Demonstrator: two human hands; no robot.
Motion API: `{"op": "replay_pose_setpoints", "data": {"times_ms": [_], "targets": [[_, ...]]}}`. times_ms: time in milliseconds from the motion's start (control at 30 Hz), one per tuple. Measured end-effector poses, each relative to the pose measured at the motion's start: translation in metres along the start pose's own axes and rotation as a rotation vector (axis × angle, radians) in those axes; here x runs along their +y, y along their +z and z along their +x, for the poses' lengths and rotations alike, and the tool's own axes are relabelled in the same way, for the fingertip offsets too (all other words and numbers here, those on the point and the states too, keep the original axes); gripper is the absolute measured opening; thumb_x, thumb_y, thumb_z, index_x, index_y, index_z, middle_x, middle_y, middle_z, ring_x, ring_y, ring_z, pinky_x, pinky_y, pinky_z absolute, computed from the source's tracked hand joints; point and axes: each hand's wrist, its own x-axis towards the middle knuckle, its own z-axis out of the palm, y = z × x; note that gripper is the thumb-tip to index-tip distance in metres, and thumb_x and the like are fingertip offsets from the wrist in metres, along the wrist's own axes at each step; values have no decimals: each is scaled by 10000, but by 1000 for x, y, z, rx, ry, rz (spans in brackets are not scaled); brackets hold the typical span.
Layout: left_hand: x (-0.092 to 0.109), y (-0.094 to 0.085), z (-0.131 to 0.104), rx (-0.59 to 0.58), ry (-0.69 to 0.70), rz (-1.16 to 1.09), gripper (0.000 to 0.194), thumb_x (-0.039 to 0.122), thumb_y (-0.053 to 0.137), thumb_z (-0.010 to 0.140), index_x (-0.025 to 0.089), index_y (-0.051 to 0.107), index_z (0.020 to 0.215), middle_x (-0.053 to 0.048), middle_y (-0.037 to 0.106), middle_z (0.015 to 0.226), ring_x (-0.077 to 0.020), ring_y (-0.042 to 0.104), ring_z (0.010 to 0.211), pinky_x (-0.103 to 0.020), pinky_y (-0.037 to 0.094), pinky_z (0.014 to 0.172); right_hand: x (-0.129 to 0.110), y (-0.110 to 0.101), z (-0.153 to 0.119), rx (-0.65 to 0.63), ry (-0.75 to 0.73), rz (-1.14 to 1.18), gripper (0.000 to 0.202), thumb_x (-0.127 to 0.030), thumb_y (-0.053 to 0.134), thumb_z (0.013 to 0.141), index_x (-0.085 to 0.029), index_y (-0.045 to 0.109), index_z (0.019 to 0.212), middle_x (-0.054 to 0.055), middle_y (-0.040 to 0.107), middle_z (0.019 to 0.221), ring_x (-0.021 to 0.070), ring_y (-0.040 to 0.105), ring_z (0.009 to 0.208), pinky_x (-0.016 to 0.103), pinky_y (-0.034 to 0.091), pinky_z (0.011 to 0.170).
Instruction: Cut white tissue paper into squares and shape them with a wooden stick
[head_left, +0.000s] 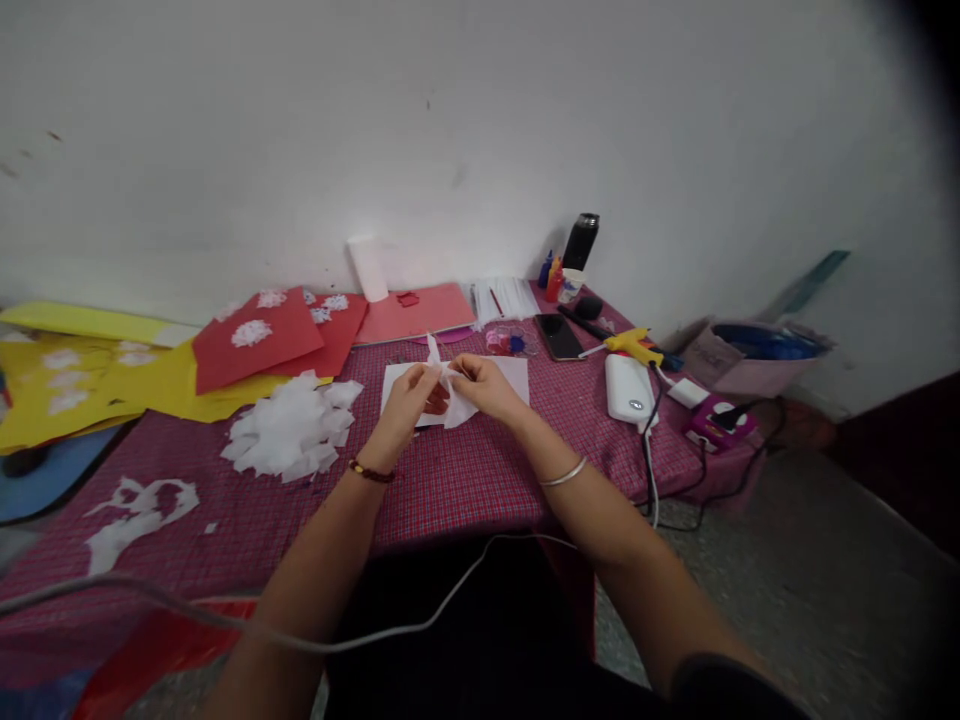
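Both hands meet above a white sheet (513, 376) near the table's middle. My left hand (414, 393) has its fingers closed on a thin piece of white tissue (460, 408). From the right, my right hand (482, 383) pinches the same tissue, whose tip sticks up between the hands. Something dark reddish shows just under my left fingers; I cannot make out what it is. To the left of my left hand lies a heap of white tissue squares (289, 428).
Red cards (281, 350) and yellow sheets (172, 380) lie at the left. A phone (559, 337), a yellow glue gun (634, 345), a white power bank (628, 388) and a purple socket box (720, 422) sit at the right. A white cable (375, 636) hangs across the front.
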Motion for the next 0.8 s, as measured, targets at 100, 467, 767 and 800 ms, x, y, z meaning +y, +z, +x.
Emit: {"op": "replay_pose_setpoints", "data": {"times_ms": [100,467,767,800], "targets": [[1,-1,-1,146,156,266,313,474,648,772,189,529,721,30,533,629,-115,518,562,-236,410,537,1,2,0,-2,-16,-45,239,-357,572,736,-202,414,646,-61,347,626,97,326,594,227,269,546],[9,7,-12,232,374,534,214,280,561,811,197,482,629,48,455,581,-112,421,560,-247,307,541,1,7,0,36,-53,31,196,-331,609,722,-190,474,700,-50,401,658,111,378,630,233,303,580],[3,-1,-6,237,304,485,198,277,518,809,198,484,631,44,450,578,-118,413,561,-244,294,529,3,6,0,51,14,72,202,-341,591,758,-193,472,691,-43,421,658,112,391,615,237,318,571],[3,-1,-6,236,303,485,201,276,519,804,198,480,624,45,444,574,-117,407,556,-244,290,526,2,6,0,57,23,77,191,-334,589,755,-191,478,694,-43,426,658,111,391,613,236,318,569]]}}
